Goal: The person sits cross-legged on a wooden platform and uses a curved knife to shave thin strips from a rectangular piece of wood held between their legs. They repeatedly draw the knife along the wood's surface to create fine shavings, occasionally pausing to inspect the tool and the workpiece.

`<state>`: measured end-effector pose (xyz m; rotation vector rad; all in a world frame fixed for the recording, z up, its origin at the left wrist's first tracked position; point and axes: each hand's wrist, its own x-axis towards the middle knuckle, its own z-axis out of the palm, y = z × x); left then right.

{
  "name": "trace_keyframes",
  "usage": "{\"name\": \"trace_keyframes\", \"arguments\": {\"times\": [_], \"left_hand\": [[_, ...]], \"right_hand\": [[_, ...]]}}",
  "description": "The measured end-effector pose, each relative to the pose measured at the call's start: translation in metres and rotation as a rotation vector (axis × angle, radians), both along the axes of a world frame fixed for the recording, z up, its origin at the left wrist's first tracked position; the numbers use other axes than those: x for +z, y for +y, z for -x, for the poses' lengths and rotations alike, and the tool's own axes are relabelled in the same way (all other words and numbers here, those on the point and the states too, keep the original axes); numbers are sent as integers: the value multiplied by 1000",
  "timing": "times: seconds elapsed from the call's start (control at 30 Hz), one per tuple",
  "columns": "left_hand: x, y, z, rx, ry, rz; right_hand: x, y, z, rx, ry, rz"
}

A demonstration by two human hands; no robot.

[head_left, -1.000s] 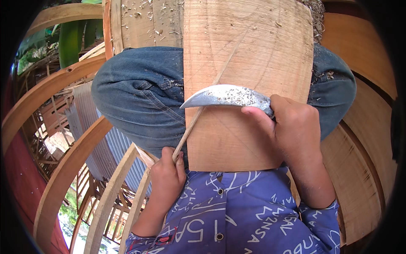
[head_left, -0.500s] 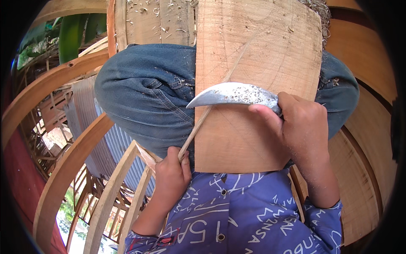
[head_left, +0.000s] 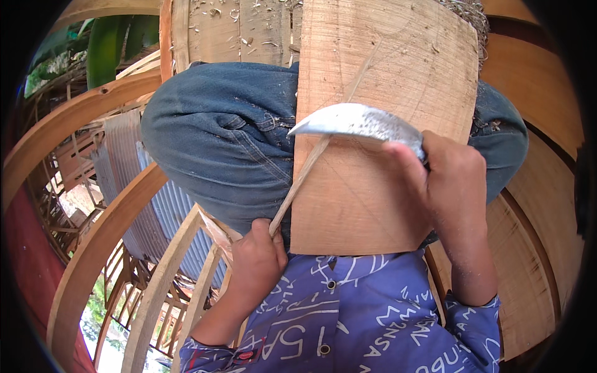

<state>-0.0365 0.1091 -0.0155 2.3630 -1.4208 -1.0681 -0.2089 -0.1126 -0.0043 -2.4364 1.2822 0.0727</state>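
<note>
Across my lap lies a wide wooden board (head_left: pixel 354 205). My left hand (head_left: pixel 255 253) is closed around the near end of a thin wooden strip (head_left: pixel 303 175), which slants away over the board to its far half. In my right hand (head_left: pixel 451 180) is a curved knife (head_left: pixel 354 119), gripped at its near end with my thumb along the base of the blade. The blade is broad, pale metal with dark specks, and its tip points left. It lies across the strip and hides a short stretch of it. The knife's handle is covered by my fingers.
Wood shavings (head_left: pixel 247 41) are scattered on planks beyond my knees. Fibrous shavings (head_left: pixel 471 20) are heaped at the board's far right corner. Curved wooden slats (head_left: pixel 107 239) stand at my left, with corrugated metal sheeting (head_left: pixel 149 186) below. More planks (head_left: pixel 532 248) lie on the right.
The knife and my right hand have shifted slightly away from me along the strip. The board and strip have moved a little to the right, and my left hand has turned slightly.
</note>
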Motion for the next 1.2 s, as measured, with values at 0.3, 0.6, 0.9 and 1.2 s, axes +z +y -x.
{"name": "trace_keyframes", "arguments": {"times": [0.3,0.6,0.9,1.2], "left_hand": [[-1,3,-5,-67,-9,-59],[3,-7,-12,-131,-4,-77],[0,-5,-11,-122,14,-38],[-2,-6,-10,-115,25,-24]], "right_hand": [[2,-17,8,-130,-19,13],[-5,-6,-20,93,19,-42],[-4,-6,-21,98,54,29],[-6,-10,-22,69,41,24]]}}
